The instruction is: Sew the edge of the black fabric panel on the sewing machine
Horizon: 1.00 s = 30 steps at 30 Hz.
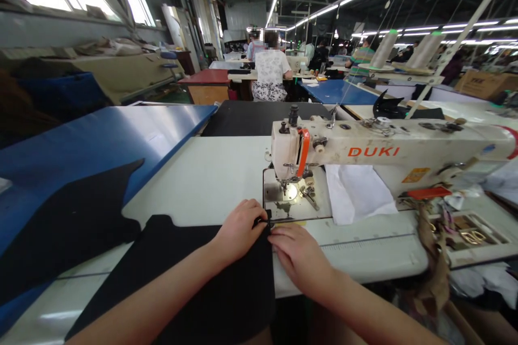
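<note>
A black fabric panel (210,291) lies over the front edge of the white sewing table (218,172). At its upper right corner my left hand (243,226) pinches the fabric edge, fingers closed. Right beside it, my right hand (297,253) has its fingers together on the same corner, by a small black strip (270,218). Both hands are just in front of the needle plate of the white sewing machine (335,143), whose lamp is lit. The corner is short of the needle.
Another black panel (76,215) rests on the blue table (162,124) at left. A white cloth (360,194) lies under the machine arm. A parts tray (473,232) sits at right. People work at tables farther back.
</note>
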Available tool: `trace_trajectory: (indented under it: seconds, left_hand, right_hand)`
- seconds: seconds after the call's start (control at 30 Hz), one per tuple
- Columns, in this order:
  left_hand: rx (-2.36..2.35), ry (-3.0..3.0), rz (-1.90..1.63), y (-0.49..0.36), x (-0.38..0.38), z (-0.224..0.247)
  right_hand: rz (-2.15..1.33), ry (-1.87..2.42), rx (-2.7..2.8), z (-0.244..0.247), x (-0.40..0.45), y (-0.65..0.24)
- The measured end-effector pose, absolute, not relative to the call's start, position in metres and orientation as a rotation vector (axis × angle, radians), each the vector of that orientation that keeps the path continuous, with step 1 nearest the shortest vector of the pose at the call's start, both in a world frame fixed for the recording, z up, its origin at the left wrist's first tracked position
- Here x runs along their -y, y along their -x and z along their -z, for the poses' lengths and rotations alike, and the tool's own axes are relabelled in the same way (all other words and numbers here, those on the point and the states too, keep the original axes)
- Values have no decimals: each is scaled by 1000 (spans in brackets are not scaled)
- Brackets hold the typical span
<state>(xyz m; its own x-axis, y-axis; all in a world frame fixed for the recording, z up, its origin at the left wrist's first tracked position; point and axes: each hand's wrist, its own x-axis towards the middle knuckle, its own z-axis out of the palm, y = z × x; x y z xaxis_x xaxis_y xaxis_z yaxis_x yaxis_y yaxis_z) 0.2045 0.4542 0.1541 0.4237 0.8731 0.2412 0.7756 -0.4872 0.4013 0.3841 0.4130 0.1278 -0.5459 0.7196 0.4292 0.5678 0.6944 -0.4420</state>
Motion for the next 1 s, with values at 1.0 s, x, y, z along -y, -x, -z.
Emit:
trace_trajectory:
  seconds: [1.0]
  left_hand:
    - [-1617,-2712,-864,-170,-401,-122]
  right_hand:
    - [-933,1404,1869,-145,-455,-374]
